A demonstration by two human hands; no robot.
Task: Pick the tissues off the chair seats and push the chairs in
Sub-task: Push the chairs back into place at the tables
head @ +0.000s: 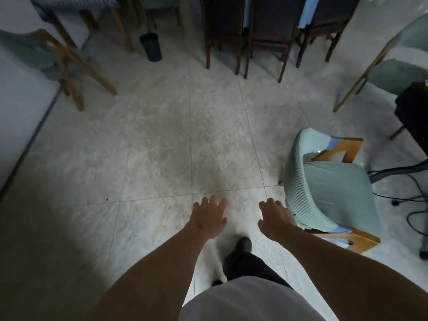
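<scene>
Hands (209,218) empty above open floor (162,140)

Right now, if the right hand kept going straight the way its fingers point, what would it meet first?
Nothing close: the right hand points ahead over bare floor, passing just left of the teal chair. Farther along stand the dark chairs, though depth is hard to judge.
</scene>
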